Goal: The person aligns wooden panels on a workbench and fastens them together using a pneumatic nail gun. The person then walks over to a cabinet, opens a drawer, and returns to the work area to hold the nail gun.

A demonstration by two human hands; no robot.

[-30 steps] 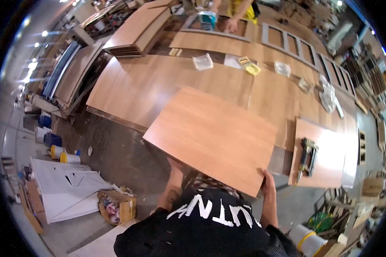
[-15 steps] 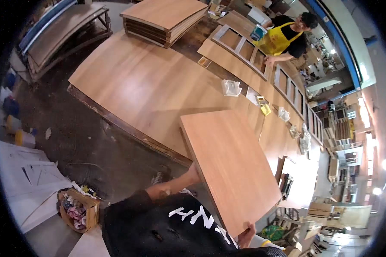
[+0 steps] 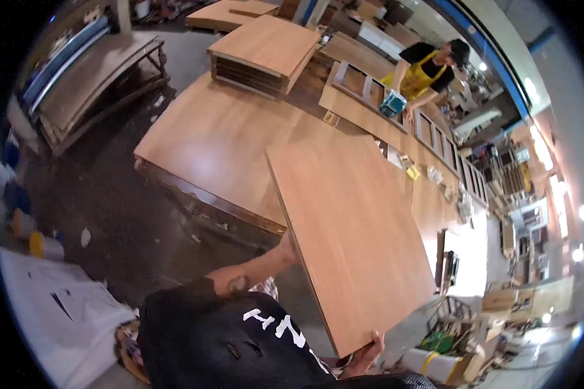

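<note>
Head cam: wood panel (image 3: 350, 240) is held tilted nr the big sheet (image 3: 194, 142), R hand (image 3: 368, 355) pinching its near edge, L hand (image 3: 289, 249) at its left edge w/ fingers hidden, so can't tell their grip. Imo, best support both sides evenly & keep corners clear of the sheet.

Board stack (image 3: 263, 45) on tbl (image 3: 308, 96), behind/L of panel (image 3: 353, 240), frame (image 3: 367, 89) R of stack.

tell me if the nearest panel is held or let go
The panel is held: left hand at its left edge, right hand at its near edge.
</note>
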